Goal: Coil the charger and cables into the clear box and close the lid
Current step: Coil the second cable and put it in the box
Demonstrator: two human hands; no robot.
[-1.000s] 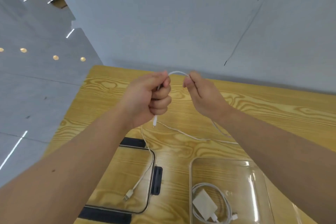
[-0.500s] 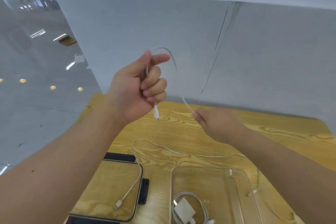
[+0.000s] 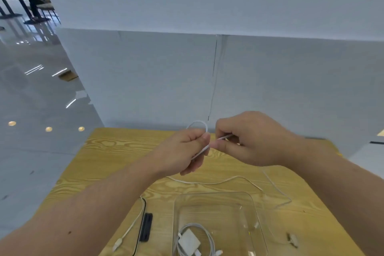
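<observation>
Up above the wooden table, the left hand and right hand meet, both pinching a white cable that loops over the left fist. Its slack trails across the table beneath them. Below the right hand sits the clear box, holding the charger, seemingly with a coiled cord.

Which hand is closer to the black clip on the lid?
Left. The left hand is above the black clip, slightly to its right; the right hand is farther off, past the left hand.
</observation>
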